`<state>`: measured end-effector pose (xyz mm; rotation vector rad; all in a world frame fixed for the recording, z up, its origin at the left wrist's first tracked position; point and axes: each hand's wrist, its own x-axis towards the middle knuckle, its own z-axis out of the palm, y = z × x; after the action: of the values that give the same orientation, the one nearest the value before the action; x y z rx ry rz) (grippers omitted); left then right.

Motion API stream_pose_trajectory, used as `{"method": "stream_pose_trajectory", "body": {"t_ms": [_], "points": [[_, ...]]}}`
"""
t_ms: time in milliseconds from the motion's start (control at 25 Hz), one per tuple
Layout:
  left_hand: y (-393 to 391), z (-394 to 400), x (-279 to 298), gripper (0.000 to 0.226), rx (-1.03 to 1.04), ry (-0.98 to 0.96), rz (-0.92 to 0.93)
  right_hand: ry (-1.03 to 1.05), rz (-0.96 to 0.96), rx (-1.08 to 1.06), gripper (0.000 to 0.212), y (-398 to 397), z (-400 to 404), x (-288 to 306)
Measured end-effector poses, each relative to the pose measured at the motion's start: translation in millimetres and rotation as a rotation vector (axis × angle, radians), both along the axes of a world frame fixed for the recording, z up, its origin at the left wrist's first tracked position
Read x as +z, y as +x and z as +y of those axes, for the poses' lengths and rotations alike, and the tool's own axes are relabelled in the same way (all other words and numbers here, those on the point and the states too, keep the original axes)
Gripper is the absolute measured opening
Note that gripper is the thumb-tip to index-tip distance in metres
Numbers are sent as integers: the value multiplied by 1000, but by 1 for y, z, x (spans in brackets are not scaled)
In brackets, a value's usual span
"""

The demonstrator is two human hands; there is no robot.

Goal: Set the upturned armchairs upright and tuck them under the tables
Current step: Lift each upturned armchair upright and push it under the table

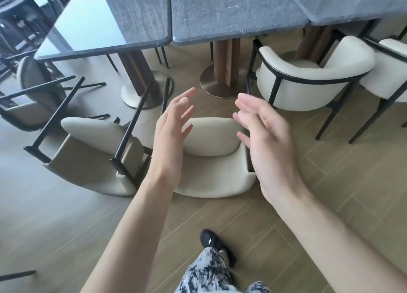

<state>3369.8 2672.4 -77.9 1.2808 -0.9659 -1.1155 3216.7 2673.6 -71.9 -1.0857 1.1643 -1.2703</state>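
Observation:
A cream armchair with a black frame (211,151) lies tipped over on the floor right below my hands, its seat cushion facing me. My left hand (171,136) hovers over its left side, fingers spread and holding nothing. My right hand (262,138) hovers over its right side, fingers loosely bent, also empty. A second overturned armchair (92,158) lies to the left, black legs pointing up. A third (33,98) lies further left. Dark stone tables (231,15) stand beyond on wooden pedestals.
An upright cream armchair (312,76) sits under the right-hand table, with another (392,72) at the frame's right edge. Round metal table bases (211,83) stand on the wood floor. My shoe (211,242) and patterned trouser leg are below. More dark furniture stands at far left.

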Motion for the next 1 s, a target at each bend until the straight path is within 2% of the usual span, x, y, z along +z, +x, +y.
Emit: {"method": "stream_pose_trajectory", "body": {"t_ms": [240, 440, 680, 1000], "points": [[-6, 44, -9, 35, 18, 43, -14, 42, -28, -7, 43, -8, 41, -5], [4, 48, -14, 35, 42, 72, -25, 70, -15, 5, 38, 2, 42, -6], [33, 13, -24, 40, 40, 137, 9, 138, 7, -36, 47, 29, 11, -9], [76, -54, -56, 33, -60, 182, 56, 158, 19, -128, 41, 72, -42, -27]]}}
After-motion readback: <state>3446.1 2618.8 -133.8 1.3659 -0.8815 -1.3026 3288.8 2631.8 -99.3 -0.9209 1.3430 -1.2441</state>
